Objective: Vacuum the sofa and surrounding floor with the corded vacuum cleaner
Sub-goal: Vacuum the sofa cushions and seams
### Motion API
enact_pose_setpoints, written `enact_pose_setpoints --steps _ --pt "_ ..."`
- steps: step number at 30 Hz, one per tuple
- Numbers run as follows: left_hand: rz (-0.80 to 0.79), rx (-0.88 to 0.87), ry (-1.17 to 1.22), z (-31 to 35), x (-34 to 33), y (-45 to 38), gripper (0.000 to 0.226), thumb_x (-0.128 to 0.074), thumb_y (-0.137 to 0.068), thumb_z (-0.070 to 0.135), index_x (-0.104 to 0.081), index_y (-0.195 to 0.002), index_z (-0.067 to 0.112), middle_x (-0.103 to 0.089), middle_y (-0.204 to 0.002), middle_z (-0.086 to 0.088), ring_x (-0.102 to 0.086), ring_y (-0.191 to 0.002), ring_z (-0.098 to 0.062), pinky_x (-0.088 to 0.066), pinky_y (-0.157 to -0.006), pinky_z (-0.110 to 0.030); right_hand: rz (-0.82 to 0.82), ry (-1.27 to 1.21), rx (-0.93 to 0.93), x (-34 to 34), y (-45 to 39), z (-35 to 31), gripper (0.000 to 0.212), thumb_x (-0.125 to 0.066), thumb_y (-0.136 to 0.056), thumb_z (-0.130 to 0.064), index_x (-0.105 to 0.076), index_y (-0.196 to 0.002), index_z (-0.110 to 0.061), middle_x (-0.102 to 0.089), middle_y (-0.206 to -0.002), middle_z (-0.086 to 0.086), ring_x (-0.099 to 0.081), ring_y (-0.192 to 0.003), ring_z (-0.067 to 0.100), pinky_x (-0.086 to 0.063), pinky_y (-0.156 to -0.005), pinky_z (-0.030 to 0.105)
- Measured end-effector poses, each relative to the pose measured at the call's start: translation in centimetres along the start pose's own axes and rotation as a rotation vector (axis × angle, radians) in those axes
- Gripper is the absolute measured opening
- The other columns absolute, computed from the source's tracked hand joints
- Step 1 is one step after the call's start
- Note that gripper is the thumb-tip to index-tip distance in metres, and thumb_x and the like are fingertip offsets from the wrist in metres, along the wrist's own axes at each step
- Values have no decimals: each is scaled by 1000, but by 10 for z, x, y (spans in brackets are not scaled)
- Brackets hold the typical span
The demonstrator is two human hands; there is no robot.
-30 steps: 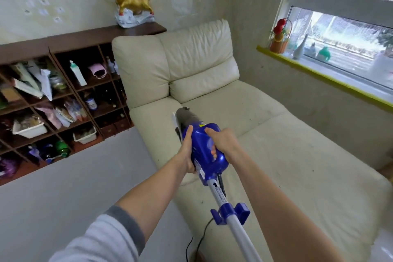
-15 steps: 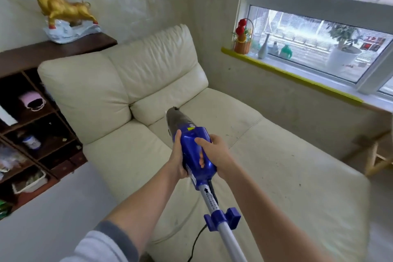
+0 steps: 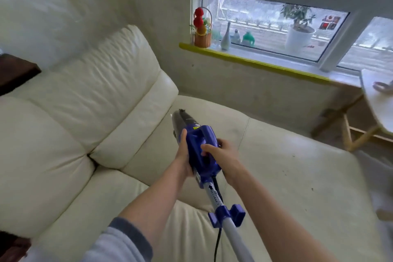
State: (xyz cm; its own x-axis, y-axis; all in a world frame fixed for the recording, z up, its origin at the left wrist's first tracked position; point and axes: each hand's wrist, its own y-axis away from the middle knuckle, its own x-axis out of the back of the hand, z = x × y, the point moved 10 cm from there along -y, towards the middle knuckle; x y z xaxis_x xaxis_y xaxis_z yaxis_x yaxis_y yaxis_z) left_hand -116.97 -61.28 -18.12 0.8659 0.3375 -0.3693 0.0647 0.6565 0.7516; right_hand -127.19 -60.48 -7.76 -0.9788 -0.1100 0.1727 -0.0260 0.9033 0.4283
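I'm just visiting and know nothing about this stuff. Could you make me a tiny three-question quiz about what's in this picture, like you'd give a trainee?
1. True or false: both hands grip the blue vacuum cleaner.
2. What sits at the left end of the window sill?
A. a small basket with red decorations
B. a stack of books
C. a lamp
3. Fill in: the vacuum's dark nozzle end points over the cream ____.

Key
1. True: the left hand and the right hand hold its body from either side.
2. A, the basket.
3. sofa.
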Motion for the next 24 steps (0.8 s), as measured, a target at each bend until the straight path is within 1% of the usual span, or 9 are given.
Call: enact_pose_setpoints --steps 4,6,8,10,12,16,18,21,24 --pt "-7 67 -61 36 0 -39 93 -39 -71 87 -63 -122 13 -72 -102 -15 -69 -86 -31 -56 -66 -37 -57 75 10 -15 -25 -6 37 -71 -85 -23 -53 -117 -22 -65 -103 -3 -63 -86 9 -49 -63 18" --pt "-17 81 -97 49 -5 -52 88 -41 -72 86 -64 -119 15 -71 -106 -14 -68 -93 -32 -56 -75 -40 -138 172 -66 -19 -30 2 45 -73 -82 -25 -46 -117 -31 -64 -104 -5 -64 -89 10 -51 -62 22" --pt "-5 87 -97 61 -8 -63 85 -46 -69 85 -65 -115 16 -71 -106 -13 -67 -97 -33 -54 -83 -43 -195 261 -113 -25 -33 17 55 -78 -76 -22 -45 -119 -30 -65 -106 0 -68 -90 19 -57 -66 31" --pt "-4 98 -136 74 -14 -85 88 -53 -61 86 -66 -115 18 -72 -105 -12 -67 -98 -33 -53 -88 -45 -163 299 -134 -30 -45 28 52 -74 -77 -14 -45 -119 -25 -62 -111 4 -67 -95 27 -57 -82 42" --pt "-8 114 -170 80 -18 -102 90 -55 -57 86 -65 -117 20 -72 -105 -10 -66 -100 -33 -51 -92 -46 -115 344 -128 -29 -57 25 43 -66 -83 -12 -45 -120 -22 -61 -111 5 -65 -96 28 -55 -87 45" --pt "-66 70 -173 98 -29 -116 70 -54 -78 74 -63 -119 18 -69 -102 -8 -64 -96 -29 -53 -75 -38 -39 426 -131 -26 -87 12 31 -62 -85 -13 -52 -115 -14 -65 -101 14 -66 -90 30 -56 -83 46" --pt "-89 81 -195 99 -32 -125 66 -58 -80 69 -61 -119 15 -67 -100 -9 -64 -94 -29 -53 -76 -39 -31 443 -141 -26 -102 8 31 -62 -84 -13 -53 -114 -15 -67 -98 14 -67 -87 29 -57 -81 47" --pt "-106 130 -242 97 -30 -132 73 -68 -76 62 -53 -126 12 -65 -108 -13 -64 -96 -32 -54 -84 -43 -47 467 -151 -33 -122 3 31 -61 -85 -12 -54 -115 -13 -68 -96 14 -67 -85 28 -56 -82 47" --pt "-43 123 -217 102 -18 -146 86 -75 -69 61 -48 -135 12 -65 -116 -14 -65 -99 -33 -56 -82 -44 -91 463 -166 -44 -135 3 29 -58 -88 -12 -53 -117 -13 -67 -92 11 -65 -77 20 -57 -75 34"
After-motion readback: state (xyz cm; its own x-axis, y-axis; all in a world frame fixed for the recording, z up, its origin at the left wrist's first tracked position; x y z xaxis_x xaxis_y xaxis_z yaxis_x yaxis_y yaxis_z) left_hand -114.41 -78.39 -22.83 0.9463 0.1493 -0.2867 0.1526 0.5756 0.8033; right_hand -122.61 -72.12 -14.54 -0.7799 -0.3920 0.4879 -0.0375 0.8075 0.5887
